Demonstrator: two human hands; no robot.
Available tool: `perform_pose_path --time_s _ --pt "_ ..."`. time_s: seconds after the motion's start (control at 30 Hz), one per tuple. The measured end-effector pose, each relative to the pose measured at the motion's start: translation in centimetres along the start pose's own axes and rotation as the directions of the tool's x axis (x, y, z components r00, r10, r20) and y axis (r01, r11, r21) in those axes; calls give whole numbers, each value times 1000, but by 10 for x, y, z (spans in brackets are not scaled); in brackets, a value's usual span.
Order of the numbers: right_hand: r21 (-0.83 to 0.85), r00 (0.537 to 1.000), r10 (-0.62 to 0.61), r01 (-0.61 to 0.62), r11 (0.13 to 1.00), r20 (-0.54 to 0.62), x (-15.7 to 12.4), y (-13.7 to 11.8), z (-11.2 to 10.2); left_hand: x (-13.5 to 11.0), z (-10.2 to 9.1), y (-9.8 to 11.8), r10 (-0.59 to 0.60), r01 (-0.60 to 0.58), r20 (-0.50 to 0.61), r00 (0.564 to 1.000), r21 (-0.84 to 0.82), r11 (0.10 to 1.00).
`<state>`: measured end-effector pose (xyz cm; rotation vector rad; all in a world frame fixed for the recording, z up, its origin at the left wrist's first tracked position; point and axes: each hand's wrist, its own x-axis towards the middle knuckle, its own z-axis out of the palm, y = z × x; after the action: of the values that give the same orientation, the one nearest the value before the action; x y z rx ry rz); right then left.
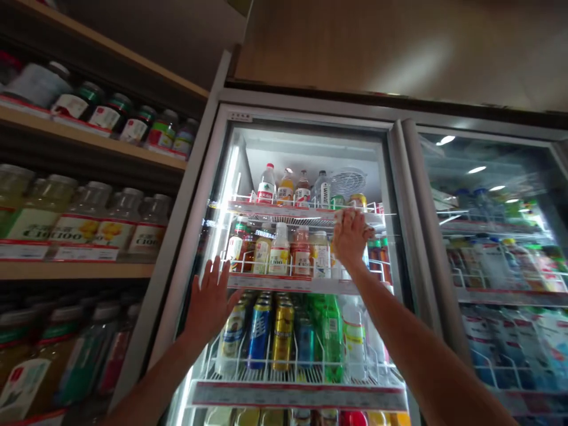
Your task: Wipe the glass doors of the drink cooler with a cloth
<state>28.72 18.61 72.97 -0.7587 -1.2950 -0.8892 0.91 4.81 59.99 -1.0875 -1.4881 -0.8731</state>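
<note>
A lit drinks fridge with a glass door (306, 142) stands in front of me. My left hand (208, 302) is raised at the door's left side, fingers spread and palm forward, with nothing in it. It looks to be on or close to the glass; I cannot tell whether it touches. Higher up and to the right, my right hand (350, 239) presses a pale, crumpled cloth (368, 232) against the glass. Edges of the cloth show around its fingers, in front of the upper shelf edge. Bottles (278, 248) and cans (283, 334) line the shelves behind the door.
Wooden shelves (89, 269) with several rows of bottles are close on my left. To the right, past the door's vertical metal frame (426, 236), is a second glass door (501, 266) with more bottles behind it. A wood panel (377, 47) runs above.
</note>
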Motion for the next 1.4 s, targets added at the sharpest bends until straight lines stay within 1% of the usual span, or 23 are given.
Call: perform_pose_path --time_s 0.07,0.13,0.2,0.23,0.27,0.33,0.4,0.47,0.53,0.6,0.7,0.73,0.77,0.87,0.93,1.0,1.1,1.13,1.17,1.2,1.3,1.33,1.4 --pt "50 988 -147 145 988 44 -7 -34 1 -1 1 0 -4 4 -14 1000 5 1000" --pt "140 892 -445 433 891 73 -20 -64 0 -2 2 -2 9 -9 -19 1000 12 1000" --pt "198 804 -592 573 796 52 -22 -73 -2 -4 2 -4 28 -28 -10 1000 12 1000" --pt "204 807 -589 572 795 33 -14 -68 -2 -4 2 -5 35 -35 -5 999 11 999" --pt "198 856 -517 505 840 6 -2 -58 -1 -5 2 -6 39 -39 -2 999 10 999" --pt "199 953 -298 303 932 -53 32 -36 4 -6 2 -8 44 -44 -3 999 11 999" --pt "242 991 -96 117 963 -97 63 -23 13 -7 2 -8 49 -49 -11 999 17 999" --pt "292 993 -62 89 952 -100 78 -31 20 -7 3 -8 52 -52 -13 999 19 998" --pt "319 981 -176 193 928 -83 71 -55 22 -7 3 -8 52 -52 -10 999 10 999" --pt "333 925 -377 372 866 -53 53 -86 20 -7 3 -9 54 -54 -8 998 -5 999" --pt "354 664 -748 699 621 0 37 -126 14 -8 -2 -11 79 -79 6 997 -22 997" --pt "354 620 -784 730 584 16 40 -136 13 -10 -4 -12 95 -94 17 995 -24 995" --pt "347 643 -765 711 612 31 47 -145 12 -13 -6 -14 114 -113 30 993 -25 993" --pt "321 855 -513 467 824 73 71 -172 14 -30 -10 -22 175 -175 53 983 -13 985" --pt "344 868 -489 435 832 84 65 -192 15 -46 -12 -34 188 -188 42 981 6 982" --pt "393 778 -626 558 731 59 34 -212 14 -60 -15 -49 156 -156 11 988 31 987" --pt "474 531 -846 758 448 -48 -24 -230 7 -71 -25 -74 75 -75 -3 997 65 995" --pt "492 478 -875 781 384 -76 -33 -231 5 -72 -29 -80 56 -56 6 998 74 996" --pt "503 466 -880 784 364 -89 -34 -228 4 -72 -34 -83 45 -46 16 999 83 996" --pt "508 498 -863 767 393 -84 -27 -224 5 -71 -38 -85 43 -45 24 999 91 995" --pt "488 765 -643 554 674 20 15 -203 9 -66 -45 -77 73 -75 20 997 98 992" --pt "479 826 -562 471 741 56 23 -197 11 -65 -46 -71 85 -86 14 996 92 992" --pt "486 831 -549 445 752 90 19 -186 10 -62 -44 -60 93 -93 0 996 73 993"
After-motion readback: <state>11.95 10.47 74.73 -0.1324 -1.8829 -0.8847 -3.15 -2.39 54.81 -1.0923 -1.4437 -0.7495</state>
